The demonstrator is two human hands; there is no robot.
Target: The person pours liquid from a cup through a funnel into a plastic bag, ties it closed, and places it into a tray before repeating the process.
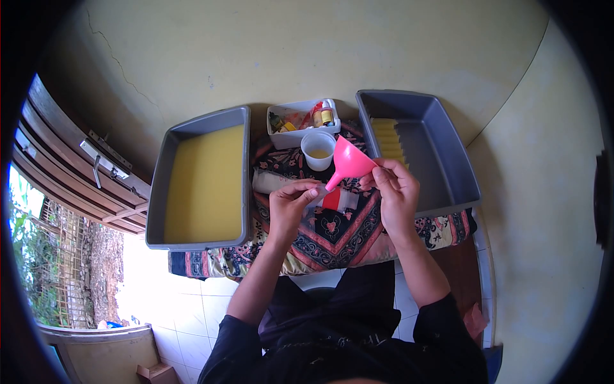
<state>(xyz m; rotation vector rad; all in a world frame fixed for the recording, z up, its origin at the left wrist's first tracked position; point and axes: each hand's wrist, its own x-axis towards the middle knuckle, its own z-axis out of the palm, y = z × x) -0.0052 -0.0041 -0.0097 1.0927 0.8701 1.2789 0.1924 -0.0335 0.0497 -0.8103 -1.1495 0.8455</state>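
My right hand (398,195) grips a pink funnel (350,160) by its rim. The funnel is tilted, its wide mouth facing up and away and its spout pointing down to the left. At the spout's tip, my left hand (291,206) pinches what looks like the edge of a thin clear plastic sleeve (323,190); the fingers hide part of it. Just beyond the funnel stands a translucent plastic cup (318,151) with some yellowish liquid inside. Below the hands, a clear packet with a red band (332,200) lies on the patterned cloth (332,240).
To the left, a grey tray (245,179) holds yellow liquid. The right grey tray (441,153) has a row of yellow sticks (387,137). At the back is a white box (291,139) with small bottles. A plastic pack (268,182) lies left of centre.
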